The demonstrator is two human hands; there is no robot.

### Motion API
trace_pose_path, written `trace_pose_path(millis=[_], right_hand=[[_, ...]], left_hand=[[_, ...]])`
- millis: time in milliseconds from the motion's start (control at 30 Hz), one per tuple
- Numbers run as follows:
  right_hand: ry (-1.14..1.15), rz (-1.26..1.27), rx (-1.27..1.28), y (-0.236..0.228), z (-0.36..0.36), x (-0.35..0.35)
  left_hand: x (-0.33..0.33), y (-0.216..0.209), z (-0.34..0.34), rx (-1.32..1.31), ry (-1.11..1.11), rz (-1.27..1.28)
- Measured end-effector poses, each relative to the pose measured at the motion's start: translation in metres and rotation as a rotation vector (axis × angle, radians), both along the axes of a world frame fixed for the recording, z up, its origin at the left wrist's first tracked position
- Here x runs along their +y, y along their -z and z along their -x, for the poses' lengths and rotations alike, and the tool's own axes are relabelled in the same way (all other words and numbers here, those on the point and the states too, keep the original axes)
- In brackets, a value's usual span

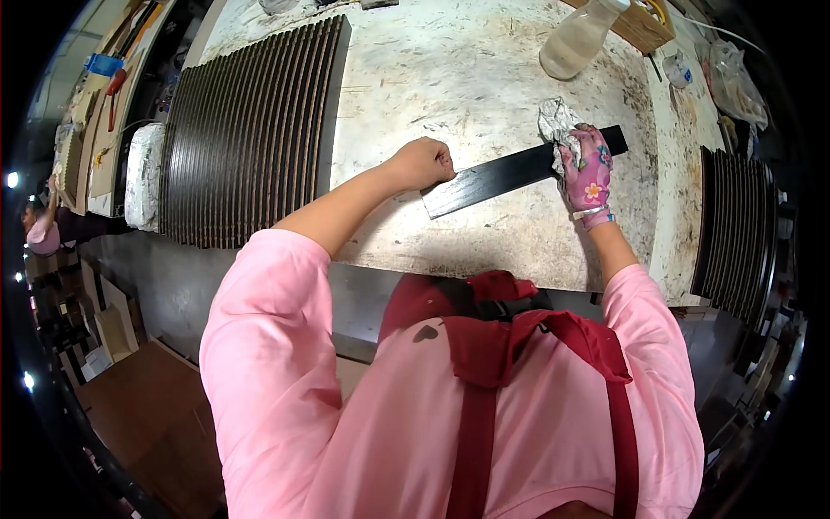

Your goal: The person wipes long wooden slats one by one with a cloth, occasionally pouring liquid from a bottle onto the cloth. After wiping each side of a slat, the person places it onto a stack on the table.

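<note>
a flat black board (504,177) lies slantwise on the surface (406,95). at the board's left end, the bare left hand (424,164) is curled; whether it pinches the board, i cannot tell. near the board's right end, the gloved right hand (590,169) clutches a crumpled pale cloth (556,119). beyond the board stands a bottle (575,43).

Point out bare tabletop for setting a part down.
Largest: white tabletop beyond the left hand, between the left dark slat stack and clear bottle. Smaller: the strip between the black slat and the tabletop's near edge. Crowded: around the right hand and crumpled cloth; upper right, by bottle and wooden box.
</note>
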State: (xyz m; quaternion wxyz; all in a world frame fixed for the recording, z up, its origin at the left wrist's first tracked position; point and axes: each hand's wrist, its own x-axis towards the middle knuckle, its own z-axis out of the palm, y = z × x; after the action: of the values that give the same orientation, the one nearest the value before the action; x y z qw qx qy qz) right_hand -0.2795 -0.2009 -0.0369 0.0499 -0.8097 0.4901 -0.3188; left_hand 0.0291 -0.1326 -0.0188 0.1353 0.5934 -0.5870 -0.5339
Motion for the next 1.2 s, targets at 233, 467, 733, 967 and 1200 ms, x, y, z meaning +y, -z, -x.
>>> trace_pose_path(millis=[233, 467, 733, 967, 1200], right_hand=[[0.042, 0.039, 0.013, 0.000, -0.005, 0.005], [0.038, 0.045, 0.019, -0.001, -0.005, 0.004], [0.005, 0.039, 0.025, -0.001, -0.002, 0.002], [-0.006, 0.006, 0.044, 0.002, -0.001, 0.002], [-0.018, -0.030, 0.083, -0.002, -0.006, 0.000]], left_hand=[[-0.003, -0.002, 0.004, 0.005, -0.054, -0.068], [0.001, -0.011, 0.017, -0.255, -0.017, 0.166], [0.006, 0.005, -0.017, 0.004, 0.005, 0.073], [-0.003, 0.004, -0.003, -0.148, 0.067, 0.121], [0.005, 0.010, -0.011, -0.082, 0.066, 0.208]])
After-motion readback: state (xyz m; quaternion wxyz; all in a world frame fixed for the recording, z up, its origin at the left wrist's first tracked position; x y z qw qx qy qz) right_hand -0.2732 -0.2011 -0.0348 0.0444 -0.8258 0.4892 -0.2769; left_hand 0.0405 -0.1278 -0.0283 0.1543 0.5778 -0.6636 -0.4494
